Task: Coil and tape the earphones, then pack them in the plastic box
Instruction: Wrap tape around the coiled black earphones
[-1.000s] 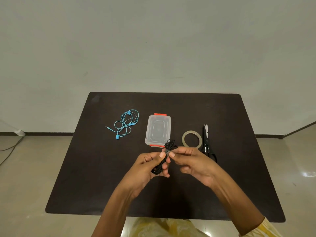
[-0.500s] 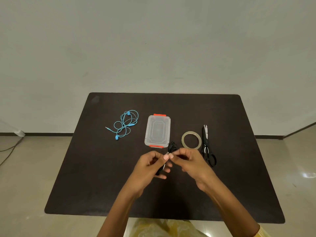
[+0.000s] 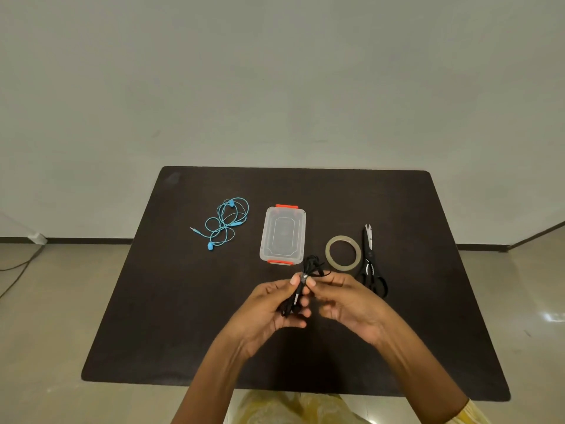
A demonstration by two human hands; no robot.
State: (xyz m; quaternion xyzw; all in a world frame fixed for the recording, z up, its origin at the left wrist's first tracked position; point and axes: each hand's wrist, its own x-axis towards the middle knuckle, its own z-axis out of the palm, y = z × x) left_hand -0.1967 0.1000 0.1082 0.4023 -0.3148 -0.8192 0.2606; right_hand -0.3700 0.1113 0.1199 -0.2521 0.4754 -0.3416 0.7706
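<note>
A bundle of coiled black earphones [image 3: 309,268] is held above the dark table [image 3: 428,316], just in front of the plastic box. My left hand [image 3: 269,307] grips the lower part of the bundle, thumb near its middle. My right hand [image 3: 345,298] pinches the bundle's middle, where a shiny strip of tape seems wrapped. The clear plastic box [image 3: 282,234] with orange latches lies shut at the table's centre. Loose blue earphones [image 3: 226,223] lie to its left. A roll of clear tape [image 3: 343,251] lies to its right.
Black-handled scissors [image 3: 371,264] lie right of the tape roll, blades pointing away from me. A pale wall stands behind the table, and a cable runs over the floor at the far left.
Both hands stay together over the same spot. The fingers have shifted along the black bundle, and its top loops now stand a little higher above my fingertips.
</note>
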